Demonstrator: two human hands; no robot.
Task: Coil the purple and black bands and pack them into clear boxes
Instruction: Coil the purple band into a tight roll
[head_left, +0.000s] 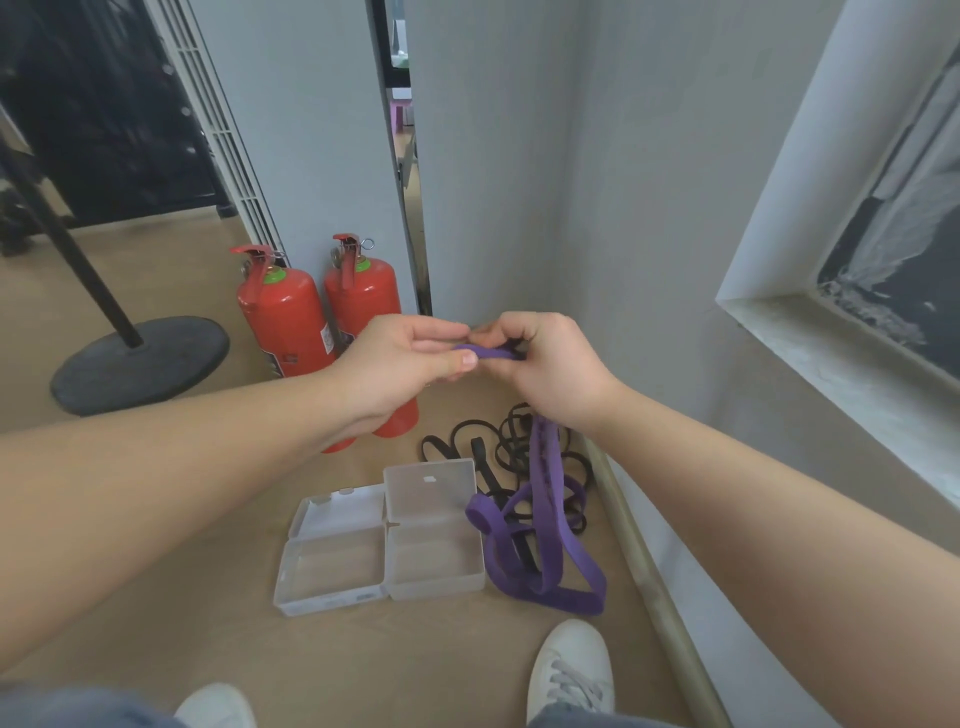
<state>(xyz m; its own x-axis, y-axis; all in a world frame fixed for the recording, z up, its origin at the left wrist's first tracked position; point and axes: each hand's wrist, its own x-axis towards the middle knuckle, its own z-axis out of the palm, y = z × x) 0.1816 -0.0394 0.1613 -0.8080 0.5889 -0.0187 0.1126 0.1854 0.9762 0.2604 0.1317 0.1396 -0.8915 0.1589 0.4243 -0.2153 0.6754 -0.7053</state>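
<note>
Both hands meet at chest height over the floor. The left hand (415, 351) pinches one end of the purple band (545, 525) between thumb and fingers, and the right hand (550, 364) curls its fingers round the same band just beside it. From under the right hand the band hangs down to the floor, where its loops lie on the black bands (524, 447). Below the left hand, two clear boxes (384, 540) stand open, side by side, touching the purple loops.
</note>
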